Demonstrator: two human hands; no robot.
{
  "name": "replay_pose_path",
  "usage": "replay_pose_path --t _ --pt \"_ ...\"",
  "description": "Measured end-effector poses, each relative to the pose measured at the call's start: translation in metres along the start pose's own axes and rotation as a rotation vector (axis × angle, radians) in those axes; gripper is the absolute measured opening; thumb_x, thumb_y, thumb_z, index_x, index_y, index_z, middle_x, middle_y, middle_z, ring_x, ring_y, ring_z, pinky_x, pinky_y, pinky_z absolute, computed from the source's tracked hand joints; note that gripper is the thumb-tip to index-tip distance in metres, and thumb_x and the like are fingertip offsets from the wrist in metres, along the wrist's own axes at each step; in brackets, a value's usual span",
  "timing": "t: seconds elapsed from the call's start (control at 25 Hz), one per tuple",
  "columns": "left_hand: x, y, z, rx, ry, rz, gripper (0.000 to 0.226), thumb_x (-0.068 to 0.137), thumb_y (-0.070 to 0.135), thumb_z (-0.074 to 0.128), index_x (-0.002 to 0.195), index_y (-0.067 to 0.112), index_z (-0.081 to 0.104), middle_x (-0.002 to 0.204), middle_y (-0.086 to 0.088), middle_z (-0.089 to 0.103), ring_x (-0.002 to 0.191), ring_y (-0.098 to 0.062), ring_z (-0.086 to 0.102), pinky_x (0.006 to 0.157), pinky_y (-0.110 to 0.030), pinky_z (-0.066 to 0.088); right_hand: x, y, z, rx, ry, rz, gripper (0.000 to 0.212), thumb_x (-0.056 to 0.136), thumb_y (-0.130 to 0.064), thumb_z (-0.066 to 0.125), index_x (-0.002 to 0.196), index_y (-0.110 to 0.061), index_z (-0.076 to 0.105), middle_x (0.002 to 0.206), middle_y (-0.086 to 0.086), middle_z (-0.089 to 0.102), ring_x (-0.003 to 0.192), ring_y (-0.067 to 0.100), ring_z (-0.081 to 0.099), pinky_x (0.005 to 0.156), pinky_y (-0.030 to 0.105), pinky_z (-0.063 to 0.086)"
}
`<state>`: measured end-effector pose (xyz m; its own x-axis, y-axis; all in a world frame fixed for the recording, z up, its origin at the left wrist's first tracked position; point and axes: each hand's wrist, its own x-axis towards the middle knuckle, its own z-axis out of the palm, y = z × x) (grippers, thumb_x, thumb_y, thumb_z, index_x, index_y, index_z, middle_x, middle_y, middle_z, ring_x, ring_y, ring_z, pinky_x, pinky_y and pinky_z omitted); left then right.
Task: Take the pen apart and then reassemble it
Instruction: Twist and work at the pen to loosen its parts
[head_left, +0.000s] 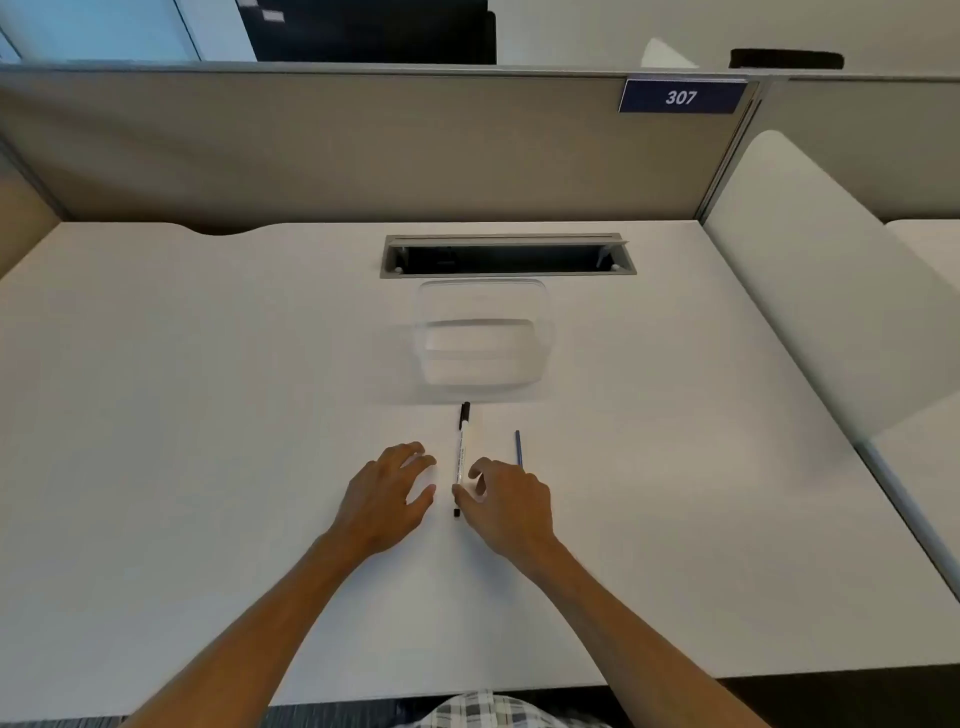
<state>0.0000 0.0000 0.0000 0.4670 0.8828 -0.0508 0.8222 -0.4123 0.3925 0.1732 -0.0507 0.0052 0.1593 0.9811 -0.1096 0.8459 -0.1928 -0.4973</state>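
My two hands close in on a white pen (461, 457) lying flat on the white tabletop (208, 395).

The pen lies just in front of the clear plastic container (483, 338), its black cap end nearest that container. My left hand (387, 493) sits just left of the pen, grip spread wide and empty. My right hand (506, 499) sits just right of it, thumb and forefinger narrowed at the barrel's near end; whether they touch it I cannot tell. A thin blue refill (518, 448) lies right of the pen.
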Motion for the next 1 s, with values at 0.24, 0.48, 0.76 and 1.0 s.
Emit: replay_pose_path --t 0.24,0.48,0.76,1.0 --pt "0.004 -0.002 0.003 0.011 -0.006 0.005 0.042 0.094 0.035 0.052 0.132 0.017 0.054 0.145 -0.004 0.047 0.132 -0.021 0.046 0.106 -0.036 0.04 0.003 -0.012 0.01 -0.043 0.038 0.063 0.04 0.092 -0.056 0.056 0.09 -0.016 0.062 0.084 -0.002 0.068 0.069 0.016 0.059 0.066 0.03 0.047" --pt "0.008 -0.001 0.0 0.026 0.011 0.045 0.042 0.094 0.034 0.052 0.133 0.017 0.054 0.144 -0.005 0.048 0.131 -0.022 0.047 0.104 -0.035 0.041 0.006 -0.01 0.016 -0.05 0.059 0.095 0.034 0.094 -0.05 0.054 0.091 -0.017 0.066 0.086 -0.002 0.071 0.076 0.017 0.066 0.068 0.029 0.046" --pt "0.015 0.018 -0.009 0.052 0.151 0.23 0.04 0.087 0.026 0.066 0.125 0.014 0.061 0.136 -0.01 0.057 0.123 -0.029 0.056 0.097 -0.042 0.048 0.001 -0.004 -0.002 0.068 0.168 0.146 0.035 0.092 -0.051 0.058 0.094 -0.019 0.074 0.084 -0.003 0.076 0.071 0.016 0.068 0.07 0.027 0.055" --pt "0.031 0.04 -0.026 0.117 0.295 0.456 0.036 0.087 0.027 0.065 0.122 0.018 0.064 0.127 -0.003 0.064 0.124 -0.022 0.055 0.105 -0.042 0.04 -0.005 0.0 -0.044 0.356 0.167 0.089 0.026 0.092 -0.043 0.063 0.092 -0.02 0.076 0.083 -0.008 0.076 0.067 0.009 0.068 0.068 0.019 0.051"
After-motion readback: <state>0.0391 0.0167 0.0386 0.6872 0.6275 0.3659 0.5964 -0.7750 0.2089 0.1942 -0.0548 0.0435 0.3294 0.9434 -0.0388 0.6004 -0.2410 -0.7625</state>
